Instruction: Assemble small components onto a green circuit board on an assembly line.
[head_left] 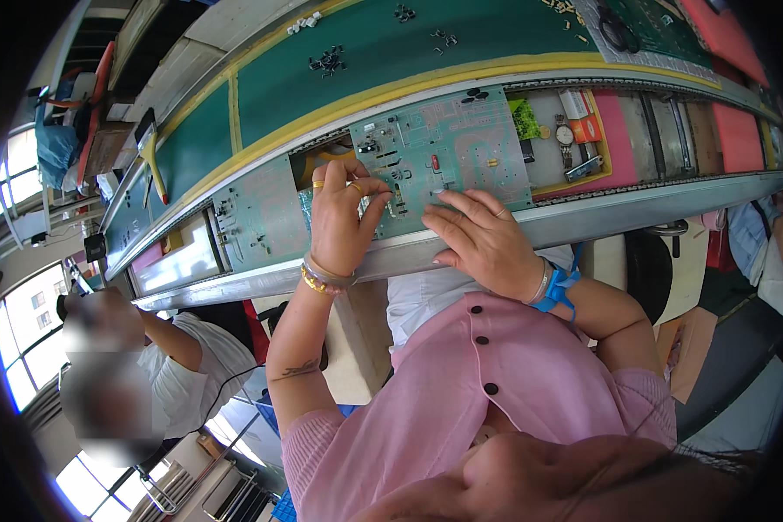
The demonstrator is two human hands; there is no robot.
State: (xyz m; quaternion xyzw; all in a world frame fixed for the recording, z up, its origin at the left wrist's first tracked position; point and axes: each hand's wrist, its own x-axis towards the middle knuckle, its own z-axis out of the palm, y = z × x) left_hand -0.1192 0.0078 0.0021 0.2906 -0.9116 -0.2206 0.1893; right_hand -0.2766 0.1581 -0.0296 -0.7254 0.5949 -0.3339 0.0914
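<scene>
A green circuit board [483, 130] lies across the rails in front of me, dotted with small parts, among them a red component [435, 162]. My left hand [341, 217] is over the board's left edge, thumb and fingertips pinched together close to its surface. Whatever sits in that pinch is too small to make out. On the near edge of the board rests my right hand [487, 239], its fingers stretched out and apart, holding nothing that I can see. To the left, a second circuit board [265, 204] with several parts lies on the same rails.
A metal rail [583, 209] runs along the near side. Right of the board, a yellow tray [606, 143] holds a wristwatch [565, 136] and small boxes. Black components [326, 61] lie piled on the green mat [365, 39] beyond. A co-worker in a white shirt [178, 374] is at left.
</scene>
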